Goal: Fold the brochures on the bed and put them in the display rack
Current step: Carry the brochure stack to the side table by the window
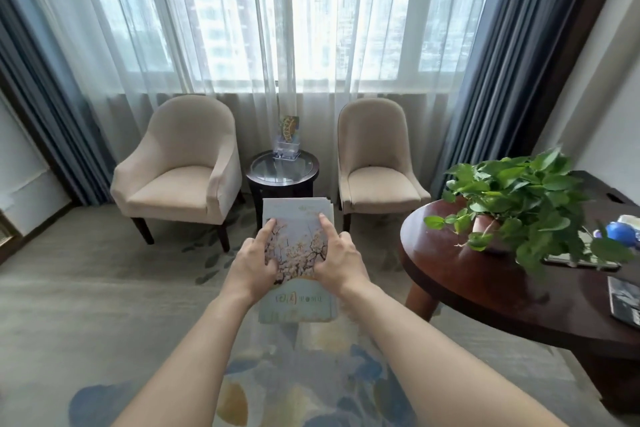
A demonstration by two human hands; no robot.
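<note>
Both hands out in front, gripping a small stack of pale-blue paper brochures with a blossom-tree cover (298,236) in mid-air over the patterned carpet (86,305): left hand (254,265) clamped on the left edge, forefinger laid up the cover; right hand (337,262) clamped on the right edge likewise, top corners of the stack slightly fanned. Straight ahead, well apart, clear acrylic display rack (285,147) holding one colourful leaflet, near the far rim of a dark round glass-topped side table (282,172) between two beige upholstered armchairs (180,170). Open floor ahead and left; rim of a dark-red round wooden table (450,263) with a green leafy potted plant (519,198) close on the right.

Display rack (286,146) on glass-topped side table (282,173).
</note>
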